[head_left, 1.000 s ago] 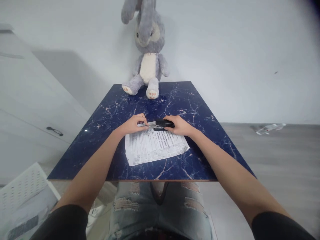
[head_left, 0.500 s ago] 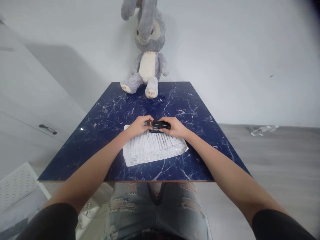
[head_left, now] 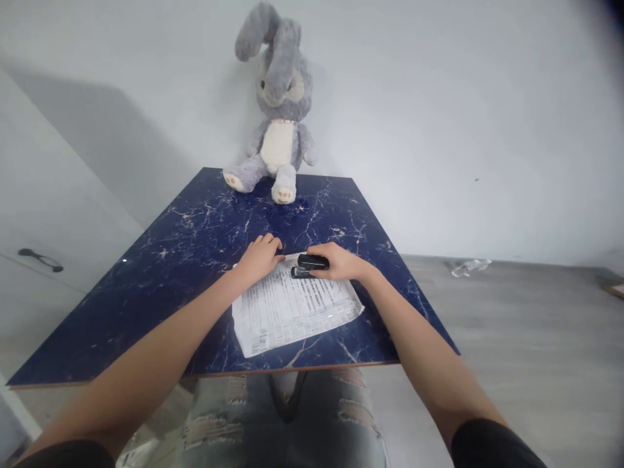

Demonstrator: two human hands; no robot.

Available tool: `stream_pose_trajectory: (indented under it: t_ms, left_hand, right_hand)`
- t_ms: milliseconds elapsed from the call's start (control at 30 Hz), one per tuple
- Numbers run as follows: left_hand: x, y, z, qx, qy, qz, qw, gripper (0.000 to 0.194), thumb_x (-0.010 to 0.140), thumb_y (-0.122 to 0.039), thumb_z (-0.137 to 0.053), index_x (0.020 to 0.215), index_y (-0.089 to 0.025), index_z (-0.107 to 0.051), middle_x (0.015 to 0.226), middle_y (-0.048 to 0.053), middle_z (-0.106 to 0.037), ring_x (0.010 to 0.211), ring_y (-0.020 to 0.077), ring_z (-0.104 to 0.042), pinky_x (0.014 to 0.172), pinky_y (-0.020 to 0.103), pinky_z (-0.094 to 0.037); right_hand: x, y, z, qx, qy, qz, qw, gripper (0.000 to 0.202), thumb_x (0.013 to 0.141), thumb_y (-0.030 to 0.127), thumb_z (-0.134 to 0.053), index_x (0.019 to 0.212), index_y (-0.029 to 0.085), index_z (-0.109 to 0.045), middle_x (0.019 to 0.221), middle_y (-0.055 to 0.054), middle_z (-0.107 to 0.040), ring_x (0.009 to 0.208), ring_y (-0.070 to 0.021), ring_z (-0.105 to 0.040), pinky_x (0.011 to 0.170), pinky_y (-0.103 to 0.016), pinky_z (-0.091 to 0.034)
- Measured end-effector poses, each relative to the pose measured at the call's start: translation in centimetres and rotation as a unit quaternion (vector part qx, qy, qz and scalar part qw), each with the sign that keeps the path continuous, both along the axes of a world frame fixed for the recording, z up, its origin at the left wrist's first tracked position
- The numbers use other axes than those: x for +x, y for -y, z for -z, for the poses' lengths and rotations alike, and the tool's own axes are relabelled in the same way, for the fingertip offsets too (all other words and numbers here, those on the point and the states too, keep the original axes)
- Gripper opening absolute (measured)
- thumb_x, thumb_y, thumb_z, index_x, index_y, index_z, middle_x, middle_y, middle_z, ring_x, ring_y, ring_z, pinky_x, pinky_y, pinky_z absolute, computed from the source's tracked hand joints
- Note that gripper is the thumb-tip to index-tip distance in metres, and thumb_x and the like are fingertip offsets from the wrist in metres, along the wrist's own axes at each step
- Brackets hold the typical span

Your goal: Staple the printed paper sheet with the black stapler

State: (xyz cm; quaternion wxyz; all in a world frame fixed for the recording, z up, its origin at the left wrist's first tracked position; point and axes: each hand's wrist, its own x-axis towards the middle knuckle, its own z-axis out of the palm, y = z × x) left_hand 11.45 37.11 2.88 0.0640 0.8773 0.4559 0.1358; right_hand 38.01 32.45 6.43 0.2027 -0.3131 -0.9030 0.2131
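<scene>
A black stapler point(head_left: 312, 262) lies sideways over the far part of a printed paper sheet point(head_left: 292, 309), its front end pointing left and its jaws apart. My right hand point(head_left: 336, 261) is wrapped round the stapler's right end, fingers on top and thumb below. To the left, my left hand point(head_left: 262, 255) rests at the sheet's far left edge, palm down, thumb apart from the fingers. It is a little away from the stapler and holds nothing that I can see. Part of the sheet's far left edge is hidden under this hand.
The sheet lies on a dark blue marbled table point(head_left: 205, 221). At the table's back, a grey plush rabbit point(head_left: 279, 143) sits against the wall. A cabinet handle point(head_left: 41, 260) is at the left, and a clear plastic item point(head_left: 470, 266) lies on the floor at right.
My left hand has come off the stapler and now lies flat at the paper's far left edge. The right hand keeps the stapler. The head view has shifted and tilted slightly.
</scene>
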Motion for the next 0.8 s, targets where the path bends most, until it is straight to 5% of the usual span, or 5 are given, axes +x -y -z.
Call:
stream_pose_trajectory:
  t_ms: [200, 367, 467, 600, 800]
  left_hand:
    - [1.5, 1.9, -0.3, -0.014, -0.059, -0.033, 0.998, 0.019, 0.104, -0.021, -0.047, 0.101, -0.015, -0.065, 0.119, 0.018, -0.060, 0.111, 0.0333, -0.057, 0.090, 0.044, -0.047]
    - [1.5, 1.8, -0.1, 0.021, -0.049, -0.029, 0.998, 0.022, 0.103, -0.014, -0.041, 0.108, -0.012, -0.063, 0.120, 0.022, -0.061, 0.113, 0.0346, -0.058, 0.093, 0.045, -0.046]
    - [0.8, 0.9, -0.3, 0.018, -0.020, -0.037, 0.999, 0.022, 0.103, -0.015, -0.041, 0.112, -0.016, -0.061, 0.104, 0.016, -0.066, 0.098, 0.0297, -0.063, 0.090, 0.042, -0.047]
    - [-0.6, -0.7, -0.3, -0.017, 0.004, -0.042, 0.999, 0.016, 0.102, -0.020, -0.047, 0.111, -0.021, -0.060, 0.074, 0.006, -0.062, 0.068, 0.0228, -0.061, 0.073, 0.034, -0.047]
    - [-1.3, -1.9, 0.2, -0.030, 0.055, -0.022, 0.998, 0.023, 0.103, -0.031, -0.048, 0.092, -0.022, -0.066, 0.075, 0.006, -0.064, 0.062, 0.0204, -0.057, 0.066, 0.032, -0.042]
  right_hand:
    - [4.0, -0.6, -1.4, -0.028, 0.080, -0.001, 0.996, 0.012, 0.086, 0.023, -0.067, 0.085, 0.021, -0.055, 0.081, 0.001, -0.060, 0.072, -0.0152, -0.053, 0.069, -0.028, -0.039]
    - [8.6, -1.6, -0.9, -0.024, 0.100, 0.146, 0.984, 0.021, 0.086, 0.023, -0.064, 0.107, 0.018, -0.062, 0.105, -0.008, -0.070, 0.089, -0.0222, -0.062, 0.081, -0.034, -0.044]
    - [10.1, -1.7, -0.6, -0.030, 0.107, 0.202, 0.973, 0.028, 0.083, 0.021, -0.065, 0.110, 0.017, -0.064, 0.110, -0.011, -0.071, 0.095, -0.0256, -0.064, 0.085, -0.038, -0.046]
    - [9.9, -1.4, -0.9, -0.051, 0.108, 0.168, 0.979, 0.022, 0.081, 0.026, -0.069, 0.102, 0.018, -0.065, 0.101, -0.007, -0.070, 0.089, -0.0239, -0.063, 0.082, -0.037, -0.046]
    - [8.3, -1.2, -1.4, -0.062, 0.092, 0.103, 0.988, 0.013, 0.086, 0.027, -0.066, 0.095, 0.019, -0.060, 0.097, -0.004, -0.065, 0.085, -0.0206, -0.058, 0.079, -0.035, -0.044]
